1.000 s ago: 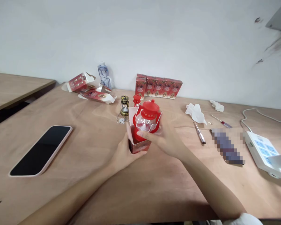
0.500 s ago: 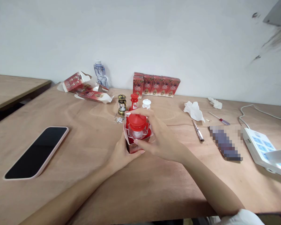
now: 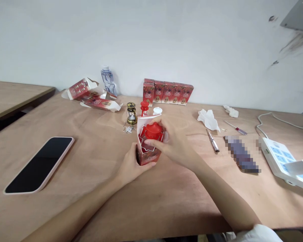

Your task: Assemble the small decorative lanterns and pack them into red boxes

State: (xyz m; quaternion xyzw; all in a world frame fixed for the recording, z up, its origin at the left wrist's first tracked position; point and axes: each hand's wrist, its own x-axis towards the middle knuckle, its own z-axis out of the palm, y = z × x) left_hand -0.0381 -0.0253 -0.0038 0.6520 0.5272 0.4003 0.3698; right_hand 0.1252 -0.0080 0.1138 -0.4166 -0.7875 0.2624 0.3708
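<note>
The red lantern stands in the open red box, its domed cap showing above the near edge and its lower part hidden inside; we judge it light, with a stiff, smooth plastic cap that may slip a little, and a clear middle that could crack if squeezed; the cap's rim looks the best hold for us, while the thin wire handle, lying across the box mouth, would probably bend or snag on the card. Our right hand is half open, curved about the cap, fingers behind and thumb in front; our left hand is wrapped around the lower box, thumb along its near side; the card seems soft enough to buckle under a hard grip.

Just beyond the box stand a bronze lantern, a second red lantern and a white lantern, crowding the far side; loose wire pieces lie at its left. Farther off, we see closed boxes by the wall; a phone and a screwdriver lie well apart, out of our way.
</note>
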